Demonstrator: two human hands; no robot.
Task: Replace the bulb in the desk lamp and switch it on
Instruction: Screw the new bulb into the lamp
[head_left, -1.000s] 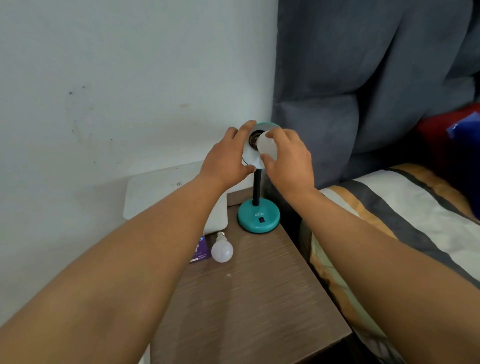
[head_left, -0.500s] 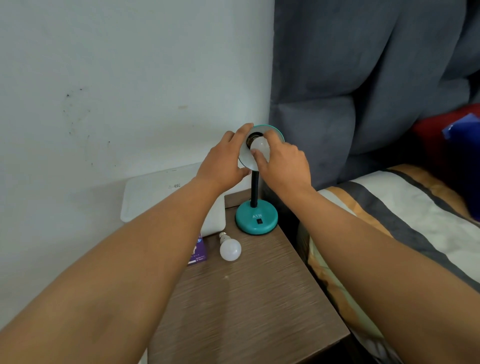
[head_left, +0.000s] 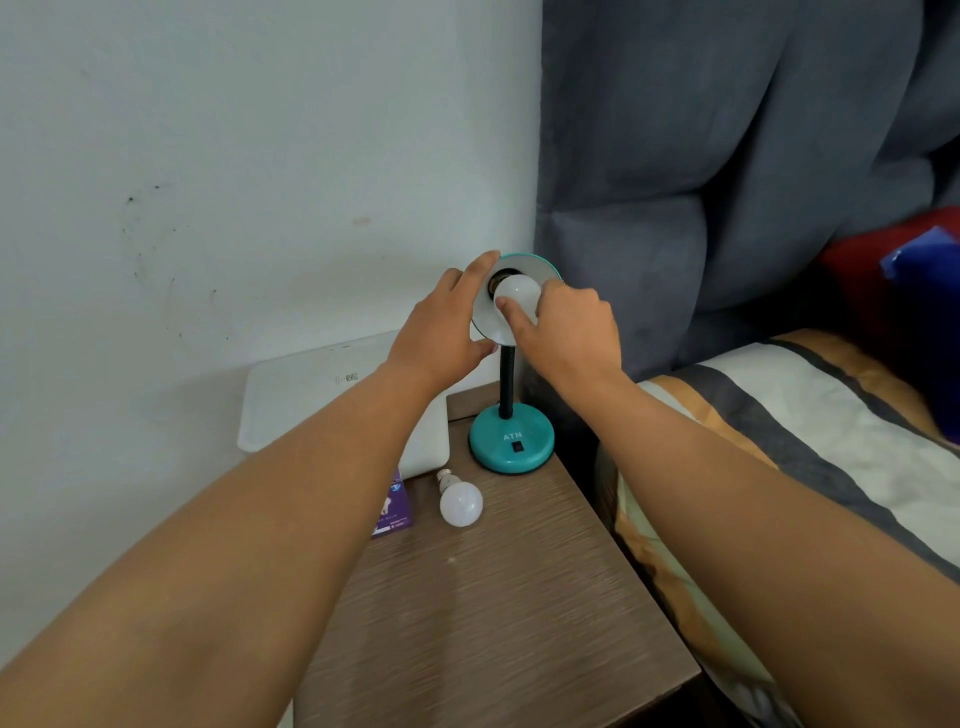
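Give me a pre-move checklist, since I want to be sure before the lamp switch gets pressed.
1. White round bulb sits at the socket inside the teal lamp shade: ok.
2. Bulb fully screwed in: cannot tell.
3. Left hand steadies the shade rim: ok.
4. Right hand fingers grip the bulb: ok.
5. Black switch on the teal round lamp base unobstructed: ok.
6. Spare white bulb lies apart from the base on the brown wooden nightstand: ok.

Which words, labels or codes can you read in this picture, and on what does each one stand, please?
"ATN": raised letters on the teal lamp base, above its black switch.
White box by the wall: small dark print and a code-like mark, too blurred to read.
Purple packet beside the spare bulb: print too small to read.
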